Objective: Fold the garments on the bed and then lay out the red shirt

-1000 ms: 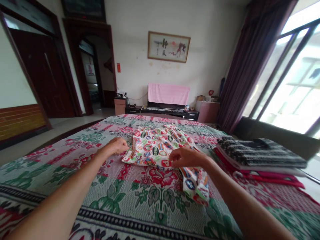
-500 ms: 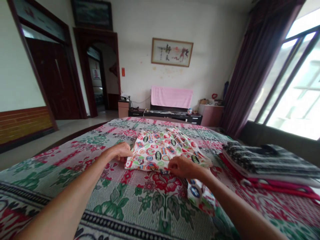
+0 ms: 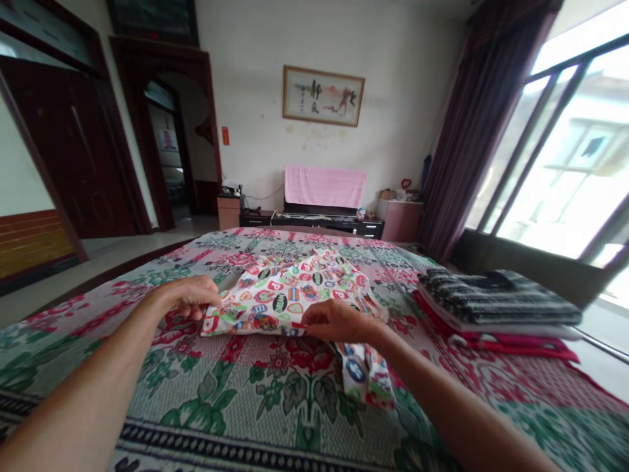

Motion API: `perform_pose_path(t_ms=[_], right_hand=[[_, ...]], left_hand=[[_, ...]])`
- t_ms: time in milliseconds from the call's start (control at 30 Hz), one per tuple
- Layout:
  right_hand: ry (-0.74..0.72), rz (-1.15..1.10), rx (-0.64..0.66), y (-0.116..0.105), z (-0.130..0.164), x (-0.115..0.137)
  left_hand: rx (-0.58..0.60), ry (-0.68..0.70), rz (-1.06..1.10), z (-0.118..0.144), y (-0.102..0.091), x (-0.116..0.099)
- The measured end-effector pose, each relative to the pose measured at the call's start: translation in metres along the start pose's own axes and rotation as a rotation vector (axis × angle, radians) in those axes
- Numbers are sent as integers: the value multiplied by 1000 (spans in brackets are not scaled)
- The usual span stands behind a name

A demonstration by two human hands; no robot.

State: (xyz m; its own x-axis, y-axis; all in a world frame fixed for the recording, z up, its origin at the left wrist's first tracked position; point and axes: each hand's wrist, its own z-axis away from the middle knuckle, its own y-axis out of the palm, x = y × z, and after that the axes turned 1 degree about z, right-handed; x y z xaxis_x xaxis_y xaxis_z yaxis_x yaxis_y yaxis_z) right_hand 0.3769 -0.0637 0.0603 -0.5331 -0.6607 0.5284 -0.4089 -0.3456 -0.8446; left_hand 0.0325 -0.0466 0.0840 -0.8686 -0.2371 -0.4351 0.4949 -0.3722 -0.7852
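Two hands hold a bright patterned shirt [image 3: 289, 295] on the bed [image 3: 275, 393].
The left hand [image 3: 189, 296] pinches its left edge; the right hand [image 3: 334, 321] pinches its near edge. Both hands have pulled the shirt closer since before. Folded clothes [image 3: 496, 305] lie at the right.

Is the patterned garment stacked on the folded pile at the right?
No: the patterned garment lies on the bedspread between both hands, apart from the folded pile at the bed's right edge.

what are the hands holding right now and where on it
Both hands pinch the patterned garment at its near edge: the left hand at the left corner, the right hand further right along that edge. It lies on the floral bedspread.
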Motion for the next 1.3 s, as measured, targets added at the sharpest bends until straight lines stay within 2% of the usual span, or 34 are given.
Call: perform_pose_path(t_ms=[67, 167, 233, 267, 333, 467, 533, 667, 733, 800, 867, 1033, 1167, 1300], right_hand=[[-5, -24, 11, -7, 0, -6], [68, 42, -133, -26, 4, -29], [152, 102, -243, -40, 11, -47], [201, 124, -267, -48, 16, -55], [316, 151, -196, -63, 30, -64], [587, 109, 120, -86, 56, -65], [604, 128, 96, -90, 61, -65], [388, 258, -166, -85, 57, -73], [358, 240, -96, -80, 54, -78], [367, 188, 65, -78, 54, -79], [353, 143, 155, -79, 55, -75], [249, 79, 212, -87, 58, -50], [238, 52, 313, -82, 56, -36], [187, 48, 406, -65, 54, -33]], left_hand=[[-49, -26, -138, 1, 2, -3], [-239, -3, -345, 4, 8, -21], [-356, 135, -380, 5, 14, -38], [-377, 238, -368, 6, 19, -48], [-344, 462, -316, 8, 33, -68], [-244, 777, -246, 16, 75, -106], [-252, 956, -238, 21, 99, -120], [-210, 1295, -243, 29, 139, -136], [-163, 1385, -255, 30, 152, -138], [-126, 1399, -244, 29, 160, -138], [-132, 1364, -215, 27, 165, -137], [-181, 1277, -110, 21, 168, -136], [-92, 1236, 24, 19, 157, -135], [-42, 1162, 69, 18, 148, -133]])
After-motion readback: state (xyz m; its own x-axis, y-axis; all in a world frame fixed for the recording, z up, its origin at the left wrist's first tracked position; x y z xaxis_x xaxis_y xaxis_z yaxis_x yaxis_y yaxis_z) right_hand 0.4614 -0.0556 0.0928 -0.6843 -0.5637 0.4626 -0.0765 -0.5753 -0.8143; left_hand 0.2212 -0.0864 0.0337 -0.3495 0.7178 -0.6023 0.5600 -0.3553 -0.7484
